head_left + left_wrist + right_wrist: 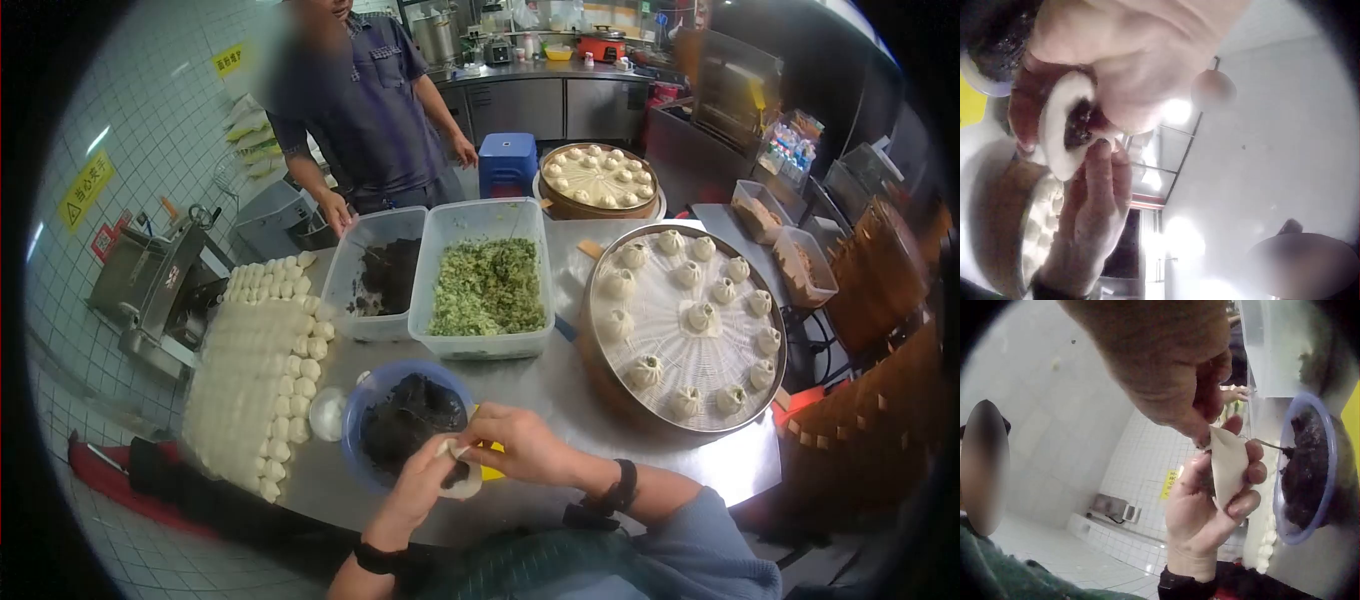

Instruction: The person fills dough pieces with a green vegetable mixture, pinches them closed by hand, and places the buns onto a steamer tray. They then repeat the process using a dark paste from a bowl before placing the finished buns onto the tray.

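A round dough wrapper (462,484) with dark filling inside is held over the table's front edge, beside the blue-rimmed bowl of dark filling (410,410). My left hand (418,488) cups it, fingers curled round its outer side, as the right wrist view shows on the white dough (1229,464). The thumb and fingertips of my right hand (520,445) pinch the wrapper's edge. In the left wrist view the dough (1054,131) is folded part way, its dark filling (1079,125) visible in the opening.
Tubs of green filling (485,290) and dark filling (390,275) stand behind the bowl. At right is a large steamer (690,330) of buns, with another (600,180) farther back. Dough pieces (285,400) line the left side. Another person (370,110) stands across the table.
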Tool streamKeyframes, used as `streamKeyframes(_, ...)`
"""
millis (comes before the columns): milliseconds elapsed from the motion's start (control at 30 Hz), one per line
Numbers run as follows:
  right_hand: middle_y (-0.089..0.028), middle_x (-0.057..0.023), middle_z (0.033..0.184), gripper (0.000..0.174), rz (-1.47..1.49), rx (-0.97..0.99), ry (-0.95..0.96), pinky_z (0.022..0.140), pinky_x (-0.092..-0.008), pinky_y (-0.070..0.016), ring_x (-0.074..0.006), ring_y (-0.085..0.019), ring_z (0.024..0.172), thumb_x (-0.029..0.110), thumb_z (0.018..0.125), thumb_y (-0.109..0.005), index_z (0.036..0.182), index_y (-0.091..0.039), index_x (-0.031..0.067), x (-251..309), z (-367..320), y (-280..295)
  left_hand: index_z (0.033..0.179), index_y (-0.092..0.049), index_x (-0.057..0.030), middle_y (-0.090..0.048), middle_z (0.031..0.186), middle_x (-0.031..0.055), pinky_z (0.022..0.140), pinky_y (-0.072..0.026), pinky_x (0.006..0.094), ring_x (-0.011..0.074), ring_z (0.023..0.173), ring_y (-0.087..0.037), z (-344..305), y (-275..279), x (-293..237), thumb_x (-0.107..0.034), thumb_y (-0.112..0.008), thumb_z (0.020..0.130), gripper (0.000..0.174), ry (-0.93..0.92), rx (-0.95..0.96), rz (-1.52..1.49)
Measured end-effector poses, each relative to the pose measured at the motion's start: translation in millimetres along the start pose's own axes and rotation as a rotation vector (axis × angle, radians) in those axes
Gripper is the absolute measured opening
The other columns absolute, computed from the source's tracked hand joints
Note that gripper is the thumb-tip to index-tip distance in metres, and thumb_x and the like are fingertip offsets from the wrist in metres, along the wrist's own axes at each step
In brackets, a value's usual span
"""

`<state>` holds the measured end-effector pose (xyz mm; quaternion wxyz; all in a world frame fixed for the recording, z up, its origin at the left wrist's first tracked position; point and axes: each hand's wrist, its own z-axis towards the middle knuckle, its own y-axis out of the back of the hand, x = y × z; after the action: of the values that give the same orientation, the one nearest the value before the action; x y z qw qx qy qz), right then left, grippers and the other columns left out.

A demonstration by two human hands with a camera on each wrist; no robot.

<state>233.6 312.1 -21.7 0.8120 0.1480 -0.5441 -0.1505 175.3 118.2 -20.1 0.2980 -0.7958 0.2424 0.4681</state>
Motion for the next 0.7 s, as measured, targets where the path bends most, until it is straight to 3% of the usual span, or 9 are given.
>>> streamKeyframes(67, -0.058, -0.0093, 0.089, 0.017, 0.028, 0.049, -0.027, 0.068, -0.0331, -0.0496, -0.0239, -0.06, 0.075, 0.017, 0.083, -0.068, 0.096, -0.064, 0.0065, 4.4, 1.1, 0.2, 0.125, -0.046, 0.0005, -0.06, 0.104, 0.0093, 0.067, -0.0539, 0.0299, 0.0162, 0.087, -0.063, -3.3, 1.4, 2.1, -0.01, -0.042, 0.094, 0.033, 0.035, 0.013, 0.148)
streamKeyframes(200, -0.057, -0.0088, 0.086, 0.015, 0.053, 0.0, -0.023, 0.067, -0.0325, -0.0494, -0.0223, -0.059, 0.074, 0.016, 0.083, -0.068, 0.093, -0.063, 0.0058, -1.5, 4.4, -6.0, 0.128, -0.046, 0.0046, -0.057, 0.115, 0.0105, 0.097, -0.0405, 0.031, 0.0172, 0.107, -0.055, -0.3, 7.3, -1.8, -0.004, -0.047, 0.087, 0.042, 0.047, -0.006, -0.012)
streamKeyframes(367, -0.058, -0.0077, 0.085, 0.014, 0.046, -0.081, -0.134, 0.068, -0.0328, -0.0485, -0.0208, -0.059, 0.076, 0.013, 0.082, -0.068, 0.092, -0.063, 0.0053, 5.1, 5.7, 1.0, 0.131, -0.045, 0.0021, -0.055, 0.121, 0.0111, 0.084, -0.05, 0.0316, 0.0193, 0.105, -0.058, -5.8, 11.4, -14.2, -0.013, -0.048, 0.091, 0.042, -0.063, 0.046, -0.401)
streamKeyframes(433, -0.059, -0.0087, 0.087, 0.014, 0.026, -0.091, -0.186, 0.068, -0.0343, -0.0488, -0.0238, -0.06, 0.076, 0.012, 0.081, -0.069, 0.092, -0.063, 0.0054, 7.5, 8.8, -0.7, 0.129, -0.046, -0.0001, -0.058, 0.11, 0.009, 0.067, -0.0522, 0.0296, 0.0169, 0.091, -0.06, -2.8, -0.5, -12.6, -0.016, -0.046, 0.093, 0.039, -0.128, -0.072, -0.264)
streamKeyframes(467, -0.059, -0.0092, 0.086, 0.015, -0.011, -0.069, -0.098, 0.068, -0.0348, -0.0488, -0.0249, -0.06, 0.076, 0.012, 0.08, -0.07, 0.091, -0.063, 0.0054, 2.6, 7.3, -4.1, 0.129, -0.046, -0.0001, -0.058, 0.11, 0.009, 0.067, -0.0522, 0.0296, 0.0169, 0.091, -0.06, -2.7, -3.8, -8.8, -0.016, -0.046, 0.093, 0.039, -0.108, -0.083, -0.281)
streamKeyframes(533, -0.058, -0.0103, 0.086, 0.018, -0.072, -0.046, 0.092, 0.068, -0.0358, -0.049, -0.0274, -0.06, 0.077, 0.013, 0.078, -0.072, 0.092, -0.063, 0.006, 0.1, 8.8, -5.4, 0.126, -0.048, -0.0033, -0.057, 0.105, 0.005, 0.067, -0.0506, 0.0289, 0.0135, 0.09, -0.057, 2.3, -2.1, -1.2, -0.011, -0.043, 0.092, 0.035, -0.134, -0.089, 0.137)
streamKeyframes(633, -0.059, -0.0106, 0.085, 0.016, -0.012, -0.059, -0.072, 0.067, -0.0365, -0.0491, -0.0282, -0.061, 0.077, 0.011, 0.078, -0.071, 0.092, -0.064, 0.0063, 7.0, 8.1, -5.9, 0.124, -0.049, -0.0046, -0.056, 0.103, 0.0026, 0.073, -0.0489, 0.0277, 0.0111, 0.092, -0.055, 7.6, 9.8, 12.7, -0.006, -0.041, 0.09, 0.035, -0.127, -0.001, 0.336)
streamKeyframes(667, -0.059, -0.0112, 0.085, 0.015, -0.022, -0.081, -0.134, 0.068, -0.0367, -0.0492, -0.0287, -0.061, 0.078, 0.011, 0.079, -0.07, 0.092, -0.064, 0.0062, 12.7, 11.0, -7.0, 0.123, -0.049, -0.0023, -0.056, 0.104, 0.0035, 0.081, -0.047, 0.0275, 0.0111, 0.095, -0.054, 6.3, 8.9, 6.8, -0.005, -0.042, 0.088, 0.036, -0.149, 0.006, 0.356)
streamKeyframes(700, -0.059, -0.0112, 0.085, 0.015, -0.023, -0.079, -0.15, 0.068, -0.0367, -0.0492, -0.0287, -0.061, 0.078, 0.011, 0.079, -0.07, 0.092, -0.064, 0.0062, 11.5, 8.3, -10.8, 0.123, -0.049, 0.0005, -0.056, 0.107, 0.0056, 0.087, -0.0452, 0.0271, 0.0128, 0.098, -0.055, 3.7, 3.9, 0.4, -0.004, -0.042, 0.087, 0.037, -0.083, 0.003, 0.158)
